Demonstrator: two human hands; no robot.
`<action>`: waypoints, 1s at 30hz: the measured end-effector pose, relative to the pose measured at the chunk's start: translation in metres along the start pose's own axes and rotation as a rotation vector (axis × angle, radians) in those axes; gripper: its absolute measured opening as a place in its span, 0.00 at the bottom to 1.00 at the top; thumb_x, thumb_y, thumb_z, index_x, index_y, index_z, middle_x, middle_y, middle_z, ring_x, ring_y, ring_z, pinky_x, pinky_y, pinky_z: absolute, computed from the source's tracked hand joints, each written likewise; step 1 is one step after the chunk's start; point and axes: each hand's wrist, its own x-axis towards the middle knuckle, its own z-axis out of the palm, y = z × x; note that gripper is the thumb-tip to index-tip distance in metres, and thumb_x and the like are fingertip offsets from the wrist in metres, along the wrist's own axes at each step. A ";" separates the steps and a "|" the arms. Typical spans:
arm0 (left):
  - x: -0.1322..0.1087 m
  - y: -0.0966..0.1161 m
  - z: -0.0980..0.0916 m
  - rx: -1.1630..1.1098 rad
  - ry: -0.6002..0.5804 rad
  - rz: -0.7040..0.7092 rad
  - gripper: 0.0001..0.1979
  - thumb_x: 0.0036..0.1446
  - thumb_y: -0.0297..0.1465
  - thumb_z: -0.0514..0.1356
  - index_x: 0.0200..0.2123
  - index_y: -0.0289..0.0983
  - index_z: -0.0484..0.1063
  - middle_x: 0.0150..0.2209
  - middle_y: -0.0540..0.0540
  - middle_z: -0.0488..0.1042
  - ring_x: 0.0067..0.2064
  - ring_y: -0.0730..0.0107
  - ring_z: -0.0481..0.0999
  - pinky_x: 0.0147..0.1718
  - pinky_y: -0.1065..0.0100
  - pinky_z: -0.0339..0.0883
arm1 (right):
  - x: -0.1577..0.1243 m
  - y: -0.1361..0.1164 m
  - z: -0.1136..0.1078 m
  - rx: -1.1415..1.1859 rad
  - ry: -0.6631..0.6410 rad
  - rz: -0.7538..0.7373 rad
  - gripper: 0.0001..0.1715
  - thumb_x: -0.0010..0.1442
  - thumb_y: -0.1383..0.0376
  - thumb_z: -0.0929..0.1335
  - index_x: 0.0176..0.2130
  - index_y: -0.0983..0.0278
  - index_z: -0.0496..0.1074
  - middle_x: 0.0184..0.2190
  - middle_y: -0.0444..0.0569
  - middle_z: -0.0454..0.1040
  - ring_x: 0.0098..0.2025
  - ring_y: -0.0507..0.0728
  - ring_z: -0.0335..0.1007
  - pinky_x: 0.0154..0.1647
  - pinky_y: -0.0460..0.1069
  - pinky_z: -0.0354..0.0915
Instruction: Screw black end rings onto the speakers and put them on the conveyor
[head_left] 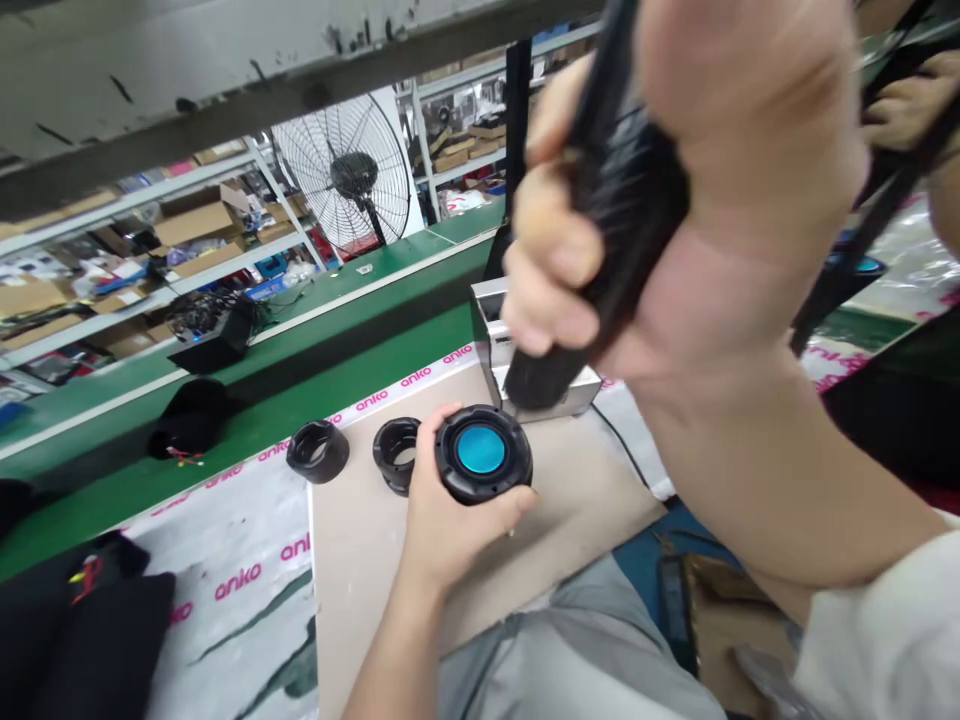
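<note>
While the left hand (442, 530) clasps a round black part (517, 465) by its rim, thumb on the near side and fingers at the left, the right hand (697, 220) is clamped around a dark, blurred tool (637, 200) slanting down from above. The tool's lower end sits at the far edge of the part; whether it touches cannot be told. The part, its blue disc (481, 449) facing up, is over the middle of a tan board (360, 600).

To the right of the part, bare board runs out to a corner — open room — and another bare strip lies between the left forearm and the board's left edge. The far side is tighter: one black ring (383, 460) stands just beside the left hand, a second ring (334, 460) sits by the far left corner, and a silver box (493, 305) stands behind the part. The board's near edge meets grey trousers (592, 660).

Around the board spreads a pale sheet (202, 540) with pink lettering. Beyond it lie a green surface (427, 335), a wire fan (352, 175) and shelves (187, 180) of cardboard boxes; at the upper right, another person's hand (907, 110) shows.
</note>
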 end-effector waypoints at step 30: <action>-0.003 0.001 0.005 -0.093 -0.015 -0.029 0.43 0.37 0.36 0.82 0.55 0.41 0.66 0.55 0.40 0.81 0.55 0.47 0.84 0.57 0.51 0.79 | 0.012 0.000 0.032 0.029 -0.197 -0.047 0.28 0.71 0.40 0.56 0.40 0.59 0.65 0.17 0.35 0.64 0.14 0.49 0.60 0.19 0.45 0.63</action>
